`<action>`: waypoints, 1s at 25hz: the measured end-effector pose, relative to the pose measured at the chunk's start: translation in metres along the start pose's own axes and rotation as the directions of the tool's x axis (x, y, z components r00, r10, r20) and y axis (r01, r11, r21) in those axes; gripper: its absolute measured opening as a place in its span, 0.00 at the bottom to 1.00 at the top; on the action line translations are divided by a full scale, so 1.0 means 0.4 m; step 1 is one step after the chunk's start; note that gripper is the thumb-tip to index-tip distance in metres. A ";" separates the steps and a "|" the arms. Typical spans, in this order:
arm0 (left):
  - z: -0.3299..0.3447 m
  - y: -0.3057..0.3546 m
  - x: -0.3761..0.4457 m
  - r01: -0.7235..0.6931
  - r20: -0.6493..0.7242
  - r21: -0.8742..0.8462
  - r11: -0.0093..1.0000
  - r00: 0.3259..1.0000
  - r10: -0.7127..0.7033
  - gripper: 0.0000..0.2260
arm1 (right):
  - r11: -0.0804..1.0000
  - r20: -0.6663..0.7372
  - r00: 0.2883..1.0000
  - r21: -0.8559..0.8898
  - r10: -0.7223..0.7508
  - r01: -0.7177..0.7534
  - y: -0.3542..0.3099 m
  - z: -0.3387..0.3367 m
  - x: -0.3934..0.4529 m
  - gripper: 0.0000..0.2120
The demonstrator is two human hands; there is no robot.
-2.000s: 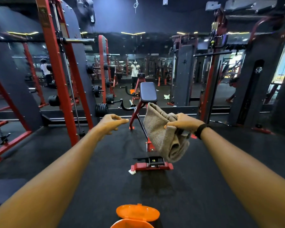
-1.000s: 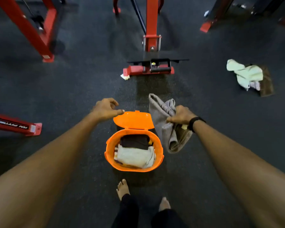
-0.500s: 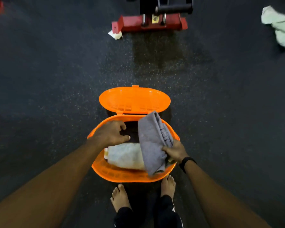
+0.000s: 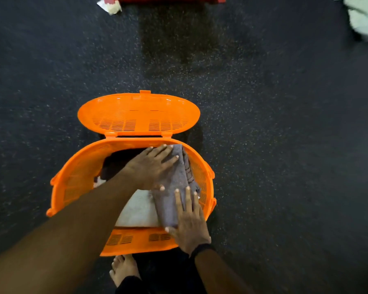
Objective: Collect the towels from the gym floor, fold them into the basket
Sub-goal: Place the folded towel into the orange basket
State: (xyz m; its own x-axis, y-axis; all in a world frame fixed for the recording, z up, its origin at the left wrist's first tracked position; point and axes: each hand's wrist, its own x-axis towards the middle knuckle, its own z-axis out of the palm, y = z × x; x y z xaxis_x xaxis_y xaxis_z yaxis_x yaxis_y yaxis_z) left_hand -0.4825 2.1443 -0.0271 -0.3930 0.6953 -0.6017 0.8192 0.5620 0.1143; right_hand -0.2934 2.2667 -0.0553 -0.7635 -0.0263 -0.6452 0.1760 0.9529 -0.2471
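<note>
You stand barefoot on dark speckled rubber gym floor (image 4: 285,145). In the orange slotted plastic basket (image 4: 72,183) before you, your right hand (image 4: 189,221) and left hand (image 4: 151,166) press flat, fingers straight, on the folded grey towel (image 4: 174,181). Beyond the basket, right, a pale green towel (image 4: 361,15) lies.

Both bare arms reach down and forward into the orange basket (image 4: 77,183). The left hand (image 4: 151,166) lies flat, fingers spread, at the basket's far side. The right hand (image 4: 189,219), wrist banded, lies flat with straight fingers nearer its front rim.
</note>
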 end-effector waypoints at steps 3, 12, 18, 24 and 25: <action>0.080 -0.048 0.065 -0.114 -0.089 0.246 0.962 0.986 0.140 0.38 | 0.996 0.022 0.998 -0.076 0.050 -0.049 0.012 0.032 0.049 0.51; 0.237 -0.078 0.153 -0.113 -0.077 0.306 0.946 0.987 0.142 0.35 | 0.978 0.213 0.956 -0.096 0.202 -0.185 0.040 0.123 0.202 0.54; 0.036 -0.044 0.054 -0.140 0.055 0.413 0.900 0.990 0.128 0.36 | 0.995 0.145 0.988 -0.097 0.042 -0.028 0.030 -0.021 0.099 0.50; -0.372 -0.088 -0.287 0.122 -0.023 0.078 0.990 0.992 -0.120 0.41 | 0.998 -0.107 0.993 0.030 -0.056 0.060 -0.025 -0.509 -0.084 0.42; -0.440 -0.095 -0.351 0.191 -0.060 0.013 0.982 0.980 -0.190 0.46 | 0.996 -0.137 0.989 0.049 -0.063 0.070 -0.040 -0.600 -0.117 0.43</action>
State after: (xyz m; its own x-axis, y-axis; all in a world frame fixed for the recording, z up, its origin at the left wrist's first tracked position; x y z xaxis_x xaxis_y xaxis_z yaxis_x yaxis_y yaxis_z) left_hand -0.5318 2.1042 0.1921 -0.5657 0.6015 -0.5640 0.7344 0.6785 -0.0130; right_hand -0.4097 2.3254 0.1523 -0.8509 -0.0444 -0.5234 0.1525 0.9326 -0.3270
